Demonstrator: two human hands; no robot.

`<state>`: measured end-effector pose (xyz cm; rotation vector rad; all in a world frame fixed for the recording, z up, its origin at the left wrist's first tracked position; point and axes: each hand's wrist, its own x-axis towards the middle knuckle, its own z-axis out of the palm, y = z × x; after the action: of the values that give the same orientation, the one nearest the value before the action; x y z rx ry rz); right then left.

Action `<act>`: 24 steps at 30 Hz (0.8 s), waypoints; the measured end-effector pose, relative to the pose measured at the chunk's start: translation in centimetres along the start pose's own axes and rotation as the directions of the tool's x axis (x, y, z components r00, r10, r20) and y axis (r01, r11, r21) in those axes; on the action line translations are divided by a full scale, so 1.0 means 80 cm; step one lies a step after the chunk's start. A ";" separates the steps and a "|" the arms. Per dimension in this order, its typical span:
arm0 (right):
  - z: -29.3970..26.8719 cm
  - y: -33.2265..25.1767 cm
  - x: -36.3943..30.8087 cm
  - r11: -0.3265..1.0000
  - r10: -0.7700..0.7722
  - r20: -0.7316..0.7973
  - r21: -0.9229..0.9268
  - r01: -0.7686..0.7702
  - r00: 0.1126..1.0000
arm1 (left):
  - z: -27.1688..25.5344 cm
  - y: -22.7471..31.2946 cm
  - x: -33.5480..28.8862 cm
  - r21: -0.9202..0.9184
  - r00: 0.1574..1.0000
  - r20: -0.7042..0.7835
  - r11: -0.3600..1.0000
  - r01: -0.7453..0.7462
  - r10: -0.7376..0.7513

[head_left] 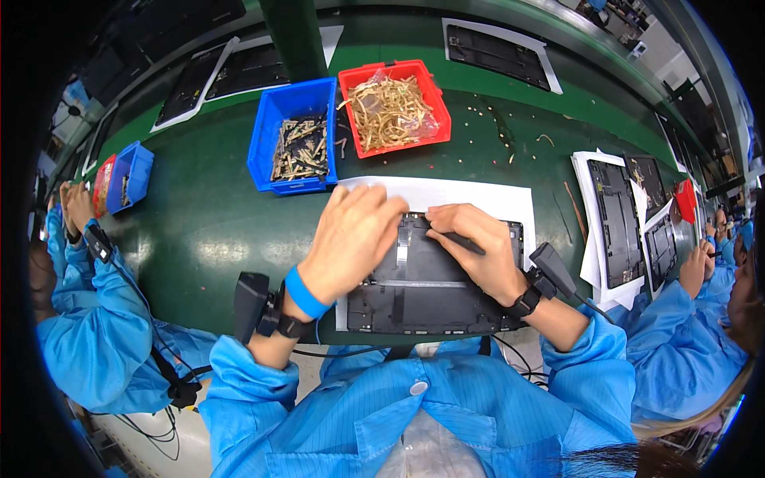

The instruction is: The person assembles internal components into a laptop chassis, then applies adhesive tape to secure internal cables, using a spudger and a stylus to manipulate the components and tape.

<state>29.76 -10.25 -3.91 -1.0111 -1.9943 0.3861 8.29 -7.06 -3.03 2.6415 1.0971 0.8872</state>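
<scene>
A black flat device panel (430, 291) lies on a white sheet (478, 195) on the green table, right in front of me. My left hand (351, 239) rests on the panel's upper left part, fingers curled down near its top edge. My right hand (478, 247) grips a thin dark tool (464, 243) and presses near the panel's top edge, fingertips close to those of the left hand. Both wrists carry black strapped devices.
A blue bin (275, 131) of small dark parts and a red bin (434, 107) of tan strips stand behind the sheet. More black panels (617, 223) on white sheets lie at right and far back. Persons in blue coats work at both sides.
</scene>
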 end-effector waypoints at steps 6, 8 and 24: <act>0.003 -0.008 -0.018 0.972 -0.111 0.053 -0.204 0.120 0.992 | 0.018 -0.018 0.037 -0.384 0.988 0.132 0.923 -0.028 0.085; 0.002 -0.008 -0.022 0.962 -0.119 0.082 -0.237 0.136 0.989 | 0.020 -0.021 0.046 -0.397 0.959 0.222 0.915 -0.078 0.178; 0.000 -0.017 -0.029 0.887 -0.232 0.155 -0.372 0.274 0.960 | 0.025 -0.026 0.051 -0.417 0.933 0.256 0.900 -0.128 0.252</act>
<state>29.78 -12.90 -4.41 -0.9616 -2.3234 -0.1127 10.52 -2.59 -3.49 2.4558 0.5218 0.6184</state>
